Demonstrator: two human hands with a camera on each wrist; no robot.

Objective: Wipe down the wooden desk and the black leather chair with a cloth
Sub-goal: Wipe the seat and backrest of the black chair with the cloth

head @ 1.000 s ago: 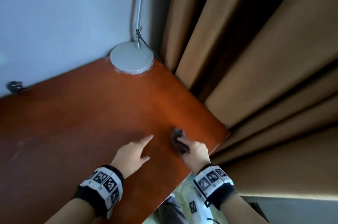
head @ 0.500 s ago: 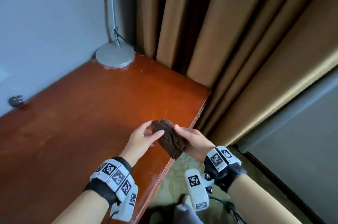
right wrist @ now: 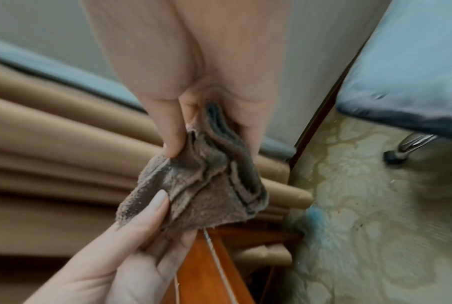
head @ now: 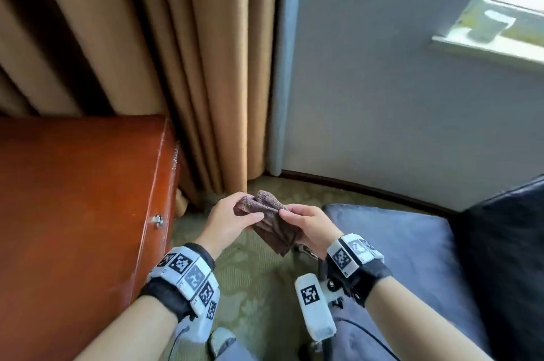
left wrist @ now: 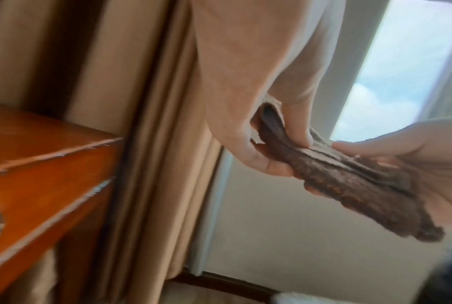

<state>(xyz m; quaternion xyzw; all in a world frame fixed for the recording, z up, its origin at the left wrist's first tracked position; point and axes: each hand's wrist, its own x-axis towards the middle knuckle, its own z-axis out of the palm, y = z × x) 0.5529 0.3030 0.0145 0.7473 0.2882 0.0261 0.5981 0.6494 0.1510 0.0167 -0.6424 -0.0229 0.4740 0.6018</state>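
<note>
A small brown terry cloth [head: 269, 220] hangs folded between both my hands, in the air above the carpet. My left hand [head: 228, 217] pinches its left upper part with thumb and fingers. My right hand [head: 306, 223] pinches the right side. The left wrist view shows the cloth [left wrist: 349, 181] squeezed into folds between thumb and fingers. In the right wrist view the cloth [right wrist: 207, 185] spreads into a fan. The reddish wooden desk [head: 73, 198] lies to my left. The black leather chair [head: 412, 257] with its dark backrest stands to my right.
Tan curtains [head: 147, 51] hang behind the desk down to the floor. A grey wall [head: 397, 95] with a window [head: 506, 7] lies ahead. Green patterned carpet [head: 256, 287] covers the floor between desk and chair. A metal chair leg [right wrist: 412, 146] stands on it.
My view has swung right, away from the desk top and its lamp, toward the chair. The cloth left the desk's edge, and now both hands hold it in the air.
</note>
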